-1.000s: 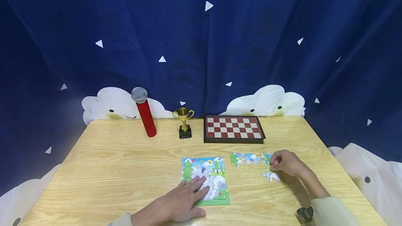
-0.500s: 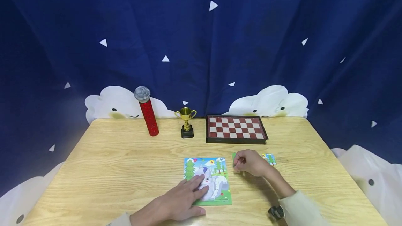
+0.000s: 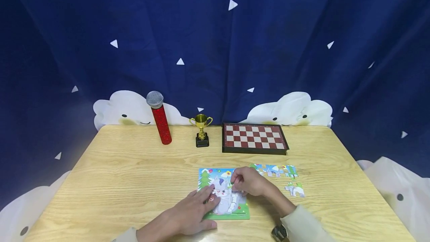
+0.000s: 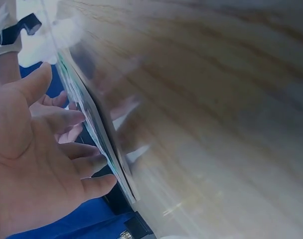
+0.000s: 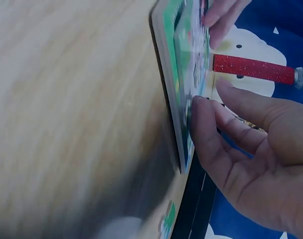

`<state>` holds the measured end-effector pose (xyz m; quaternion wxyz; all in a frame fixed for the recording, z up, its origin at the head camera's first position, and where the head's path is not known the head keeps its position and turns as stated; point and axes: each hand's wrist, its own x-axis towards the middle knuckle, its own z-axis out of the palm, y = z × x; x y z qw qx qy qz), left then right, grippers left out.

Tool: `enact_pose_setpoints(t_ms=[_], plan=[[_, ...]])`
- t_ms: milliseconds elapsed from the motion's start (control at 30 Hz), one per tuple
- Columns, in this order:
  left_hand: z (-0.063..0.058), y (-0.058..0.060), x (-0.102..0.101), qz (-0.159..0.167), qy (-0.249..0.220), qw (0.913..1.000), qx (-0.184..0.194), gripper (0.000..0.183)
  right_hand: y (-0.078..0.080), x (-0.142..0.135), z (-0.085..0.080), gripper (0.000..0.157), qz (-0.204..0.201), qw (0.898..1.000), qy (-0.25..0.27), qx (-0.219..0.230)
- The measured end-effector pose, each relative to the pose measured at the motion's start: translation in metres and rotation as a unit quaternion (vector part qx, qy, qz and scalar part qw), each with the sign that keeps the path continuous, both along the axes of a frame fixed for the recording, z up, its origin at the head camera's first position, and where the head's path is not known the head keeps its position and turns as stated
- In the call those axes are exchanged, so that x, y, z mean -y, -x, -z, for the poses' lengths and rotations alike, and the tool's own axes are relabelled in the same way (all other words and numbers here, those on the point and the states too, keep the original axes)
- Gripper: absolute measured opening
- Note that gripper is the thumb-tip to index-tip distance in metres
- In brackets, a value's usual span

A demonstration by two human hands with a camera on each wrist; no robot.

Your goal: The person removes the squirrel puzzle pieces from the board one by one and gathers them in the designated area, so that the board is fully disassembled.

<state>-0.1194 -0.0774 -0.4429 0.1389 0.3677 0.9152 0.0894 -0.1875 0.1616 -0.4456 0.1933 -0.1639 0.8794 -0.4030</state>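
Observation:
A square animal picture puzzle (image 3: 235, 216) lies at the front of the table. My left hand (image 3: 188, 212) rests on its left side with fingers extended; in the left wrist view its fingertips (image 4: 107, 180) lie along the puzzle's face. Over the upper right part is my right hand (image 3: 252, 183), fingers bent. In the right wrist view a fingertip (image 5: 195, 107) touches or nearly touches the puzzle's face, with the thumb apart from it and no piece visible between them. Loose jigsaw pieces (image 3: 273, 170) lie to the right, others (image 3: 295, 189) just below them.
Behind stand a red microphone (image 3: 162, 124) with a silver head, a small gold trophy cup (image 3: 202, 132) on a black base, and a red-and-white chessboard (image 3: 254, 137). A dark blue curtain (image 3: 201, 47) hangs past the table's far edge.
My right hand has moved left from the loose pieces to the puzzle's upper right, uncovering the right-hand pieces. My left hand has hardly moved. The view has shifted slightly.

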Motion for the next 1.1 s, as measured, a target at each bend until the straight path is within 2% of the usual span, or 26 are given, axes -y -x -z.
enact_pose_setpoints(t_ms=[300,600,900,1100], plan=[[0.001,-0.001,0.000,0.004,0.011,0.9999,-0.009,0.067,-0.005,0.012,0.004,0.014,0.018,1.000,-0.007,0.006],[0.001,-0.002,0.000,0.007,0.017,0.9998,-0.005,0.066,-0.008,0.020,0.006,0.016,0.022,0.999,-0.022,-0.012],[0.000,-0.001,0.000,0.018,0.044,0.9985,-0.026,0.067,-0.009,0.025,0.007,0.013,0.025,0.999,-0.030,-0.031],[0.001,0.000,0.000,0.017,0.059,0.9981,-0.008,0.069,-0.007,0.027,0.007,0.013,0.026,0.998,-0.040,-0.029]])
